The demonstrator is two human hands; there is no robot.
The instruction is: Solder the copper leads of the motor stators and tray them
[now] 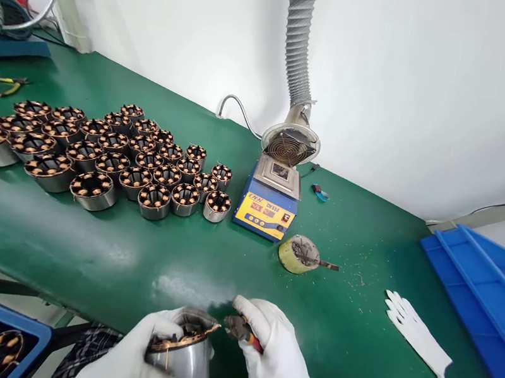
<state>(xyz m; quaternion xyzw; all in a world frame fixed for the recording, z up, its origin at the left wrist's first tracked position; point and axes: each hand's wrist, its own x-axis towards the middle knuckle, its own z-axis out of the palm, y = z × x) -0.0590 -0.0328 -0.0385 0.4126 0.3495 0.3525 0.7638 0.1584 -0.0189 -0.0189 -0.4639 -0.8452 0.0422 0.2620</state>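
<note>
Lower centre: wound stator was clasped in gloved left hand, tilted, seemingly presenting its rim to pliers gripped in the closed right hand.

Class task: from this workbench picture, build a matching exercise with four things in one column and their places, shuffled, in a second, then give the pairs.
1 nearest stator
2 pliers
3 spare glove
4 blue-and-yellow unit

A under the grey hose
B in the left hand
C lying flat near the blue bin
D in the right hand

Pairs: 1-B, 2-D, 3-C, 4-A
</note>
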